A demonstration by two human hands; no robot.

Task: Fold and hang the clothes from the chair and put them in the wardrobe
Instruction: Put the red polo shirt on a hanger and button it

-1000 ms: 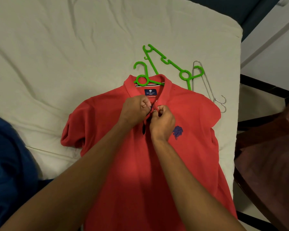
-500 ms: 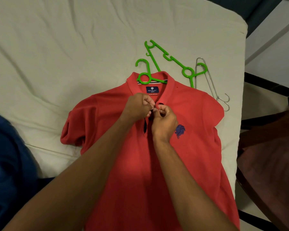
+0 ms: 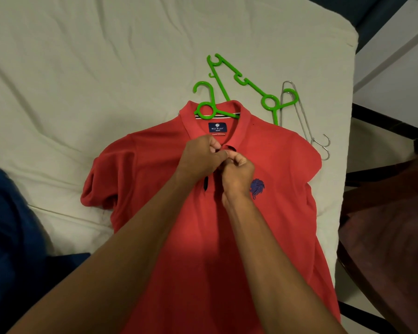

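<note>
- Your left hand [image 3: 200, 157] and right hand [image 3: 238, 175] pinch the placket with curled fingers [image 3: 223, 154].
- The red polo shirt [image 3: 227, 237] lies flat, front up, around them, green hanger [image 3: 209, 106] in its collar.

- Polo shirt [image 3: 227, 237]: matt red knit cloth.
- Green hangers [image 3: 249, 85]: smooth, glossy plastic.
- Wire hanger [image 3: 304, 121]: thin shiny metal.
- Bed sheet [image 3: 82, 68]: creased, matt pale cloth.

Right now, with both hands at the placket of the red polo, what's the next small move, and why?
Probably finish the top button: the left hand and right hand pinch the red polo near the collar, and a green hanger already sits inside its neck.
</note>
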